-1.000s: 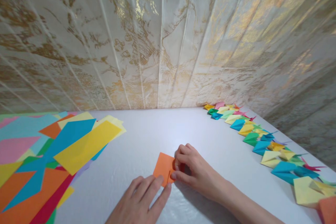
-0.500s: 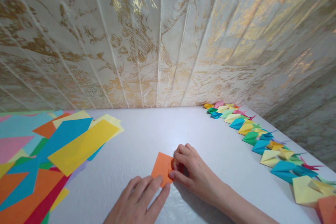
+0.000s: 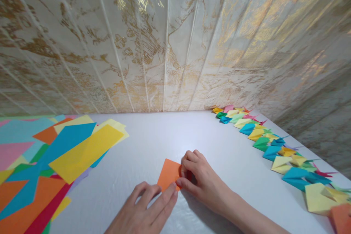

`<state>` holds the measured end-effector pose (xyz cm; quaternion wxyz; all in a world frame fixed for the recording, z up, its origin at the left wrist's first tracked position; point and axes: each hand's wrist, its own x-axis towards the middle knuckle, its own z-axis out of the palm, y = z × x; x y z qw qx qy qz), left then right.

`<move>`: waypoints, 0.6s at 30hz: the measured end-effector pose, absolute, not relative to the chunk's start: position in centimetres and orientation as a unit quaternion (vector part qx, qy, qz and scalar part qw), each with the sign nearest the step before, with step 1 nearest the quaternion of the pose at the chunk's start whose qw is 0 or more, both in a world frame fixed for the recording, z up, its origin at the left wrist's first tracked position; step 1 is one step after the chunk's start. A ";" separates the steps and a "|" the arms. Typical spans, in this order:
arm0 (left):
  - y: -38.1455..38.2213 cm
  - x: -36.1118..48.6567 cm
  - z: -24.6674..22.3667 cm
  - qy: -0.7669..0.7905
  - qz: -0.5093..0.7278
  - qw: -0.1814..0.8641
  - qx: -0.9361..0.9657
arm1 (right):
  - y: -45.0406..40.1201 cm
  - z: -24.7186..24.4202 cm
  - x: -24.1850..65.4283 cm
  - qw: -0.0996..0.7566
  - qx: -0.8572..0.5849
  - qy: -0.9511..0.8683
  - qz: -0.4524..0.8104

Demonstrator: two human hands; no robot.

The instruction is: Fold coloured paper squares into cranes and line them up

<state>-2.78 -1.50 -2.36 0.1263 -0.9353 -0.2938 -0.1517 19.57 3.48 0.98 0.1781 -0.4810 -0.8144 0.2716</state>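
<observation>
A small orange folded paper (image 3: 168, 175) lies on the white table (image 3: 153, 139) in front of me. At its right edge, my right hand (image 3: 201, 177) pinches the paper between thumb and curled fingers, with a small raised fold by the thumb tip. My left hand (image 3: 149, 204) comes in from below with its fingers stretched out. Its fingertips touch the lower edge of the orange paper, close to my right thumb. The fold under the fingertips is partly hidden.
Loose coloured paper sheets, a yellow one (image 3: 86, 153) on top, overlap on the left. Along the right edge runs a row of several folded paper figures (image 3: 271, 152). An orange piece (image 3: 341, 216) sits at the lower right corner. A gold-patterned curtain (image 3: 164, 44) hangs behind the table.
My left fingers have shifted on the paper's lower edge: one finger has drawn back left, while others have moved up towards my right thumb. My right hand stays in place.
</observation>
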 end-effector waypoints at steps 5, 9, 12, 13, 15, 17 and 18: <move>-0.9 -2.9 -2.8 -0.270 -0.182 0.126 -0.937 | 3.5 1.0 19.4 0.177 -0.485 -0.815 0.265; -0.6 -3.0 -3.3 -0.262 -0.198 0.136 -0.935 | 3.3 1.2 19.4 0.185 -0.485 -0.814 0.261; -0.6 -3.0 -3.3 -0.271 -0.191 0.130 -0.934 | 3.0 1.3 19.4 0.191 -0.491 -0.810 0.258; -0.6 -3.0 -3.2 -0.272 -0.189 0.130 -0.935 | 2.9 1.3 19.4 0.192 -0.493 -0.809 0.256; -0.6 -3.0 -2.6 -0.266 -0.190 0.136 -0.935 | 2.7 1.3 19.3 0.195 -0.496 -0.808 0.252; -0.5 -3.1 -1.7 -0.264 -0.176 0.130 -0.939 | 2.6 1.2 19.3 0.200 -0.497 -0.807 0.250; -0.5 -3.1 -1.1 -0.269 -0.158 0.117 -0.943 | 2.6 1.2 19.3 0.201 -0.497 -0.806 0.251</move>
